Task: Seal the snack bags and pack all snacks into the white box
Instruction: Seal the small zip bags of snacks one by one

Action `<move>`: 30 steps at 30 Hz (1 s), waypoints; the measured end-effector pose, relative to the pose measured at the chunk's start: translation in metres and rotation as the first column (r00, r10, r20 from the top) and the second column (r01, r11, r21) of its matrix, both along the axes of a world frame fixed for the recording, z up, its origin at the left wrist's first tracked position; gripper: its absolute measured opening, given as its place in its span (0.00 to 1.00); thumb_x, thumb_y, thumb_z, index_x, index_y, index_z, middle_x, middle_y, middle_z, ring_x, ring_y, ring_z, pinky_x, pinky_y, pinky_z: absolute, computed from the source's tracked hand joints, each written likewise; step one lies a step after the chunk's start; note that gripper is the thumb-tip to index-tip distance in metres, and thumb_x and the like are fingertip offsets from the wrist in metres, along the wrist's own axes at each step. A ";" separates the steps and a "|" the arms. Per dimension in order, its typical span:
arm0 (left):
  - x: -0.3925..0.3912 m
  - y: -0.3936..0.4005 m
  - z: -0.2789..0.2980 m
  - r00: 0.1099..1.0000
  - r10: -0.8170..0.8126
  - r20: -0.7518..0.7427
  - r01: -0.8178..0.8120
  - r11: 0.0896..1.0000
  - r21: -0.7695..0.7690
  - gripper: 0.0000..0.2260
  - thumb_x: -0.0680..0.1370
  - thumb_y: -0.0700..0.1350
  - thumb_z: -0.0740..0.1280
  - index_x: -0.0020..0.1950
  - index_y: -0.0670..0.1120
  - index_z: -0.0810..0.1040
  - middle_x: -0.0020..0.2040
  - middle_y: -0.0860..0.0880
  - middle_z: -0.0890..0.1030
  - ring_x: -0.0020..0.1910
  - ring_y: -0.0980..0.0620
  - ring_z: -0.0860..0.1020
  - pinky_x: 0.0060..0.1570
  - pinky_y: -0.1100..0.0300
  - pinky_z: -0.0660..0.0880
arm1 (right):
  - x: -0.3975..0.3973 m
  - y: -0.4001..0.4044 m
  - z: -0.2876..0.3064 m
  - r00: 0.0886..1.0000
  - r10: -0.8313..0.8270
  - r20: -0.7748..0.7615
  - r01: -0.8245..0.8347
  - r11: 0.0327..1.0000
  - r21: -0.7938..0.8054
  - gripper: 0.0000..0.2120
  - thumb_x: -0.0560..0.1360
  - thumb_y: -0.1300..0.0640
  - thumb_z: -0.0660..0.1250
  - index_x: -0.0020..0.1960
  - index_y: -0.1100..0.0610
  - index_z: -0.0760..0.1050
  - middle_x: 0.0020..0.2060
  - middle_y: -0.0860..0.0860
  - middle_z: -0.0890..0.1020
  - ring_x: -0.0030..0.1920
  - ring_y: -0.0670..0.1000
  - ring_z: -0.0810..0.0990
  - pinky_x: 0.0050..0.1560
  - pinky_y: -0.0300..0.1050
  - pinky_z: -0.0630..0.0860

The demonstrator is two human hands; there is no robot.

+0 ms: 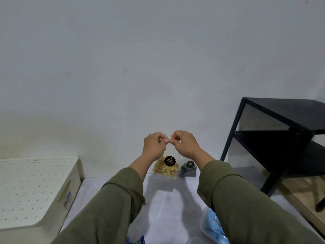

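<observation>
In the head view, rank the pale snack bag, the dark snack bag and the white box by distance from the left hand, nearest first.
From the left hand:
1. pale snack bag, just below it.
2. dark snack bag, to the right of the pale one.
3. white box, far off at the left edge.

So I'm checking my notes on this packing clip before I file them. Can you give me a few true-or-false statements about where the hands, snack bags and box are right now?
1. Both hands, left hand and right hand, are raised with their fingertips pinched together. True.
2. The bag of pale snacks lies inside the white box. False: it sits on the surface near the wall, apart from the box.
3. The dark snack bag sits right of the pale one. True.
4. The white box is on the person's right. False: it is on the left; a black shelf stands on the right.
</observation>
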State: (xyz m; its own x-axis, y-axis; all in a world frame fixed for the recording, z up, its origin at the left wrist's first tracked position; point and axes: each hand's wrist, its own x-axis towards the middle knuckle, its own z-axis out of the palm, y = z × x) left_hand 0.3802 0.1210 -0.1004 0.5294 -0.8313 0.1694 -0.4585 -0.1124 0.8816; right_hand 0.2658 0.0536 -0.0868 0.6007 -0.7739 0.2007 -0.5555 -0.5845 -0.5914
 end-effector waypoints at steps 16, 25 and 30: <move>-0.021 -0.007 -0.002 0.998 0.042 -0.035 -0.045 0.996 -0.079 0.06 0.76 0.41 0.66 0.40 0.49 0.77 0.37 0.49 0.83 0.40 0.54 0.81 0.33 0.77 0.69 | -0.018 -0.010 -0.008 0.993 -0.026 0.111 0.028 0.999 -0.016 0.07 0.76 0.59 0.65 0.40 0.51 0.73 0.40 0.46 0.77 0.51 0.52 0.73 0.59 0.54 0.70; -0.027 -0.008 -0.004 0.997 0.018 0.068 -0.012 0.996 -0.086 0.06 0.77 0.39 0.65 0.42 0.47 0.78 0.36 0.49 0.81 0.42 0.48 0.81 0.40 0.64 0.73 | -0.023 -0.008 -0.008 0.998 -0.030 0.048 0.034 0.996 -0.085 0.07 0.77 0.60 0.63 0.41 0.51 0.73 0.44 0.46 0.76 0.54 0.51 0.70 0.59 0.51 0.66; -0.032 -0.008 -0.002 0.988 0.052 0.149 -0.038 0.995 -0.094 0.06 0.77 0.37 0.63 0.43 0.45 0.77 0.35 0.51 0.77 0.35 0.54 0.74 0.34 0.73 0.67 | -0.020 -0.005 -0.005 0.998 -0.047 0.045 0.053 0.991 -0.127 0.08 0.77 0.63 0.61 0.42 0.52 0.72 0.44 0.45 0.75 0.55 0.51 0.69 0.55 0.47 0.61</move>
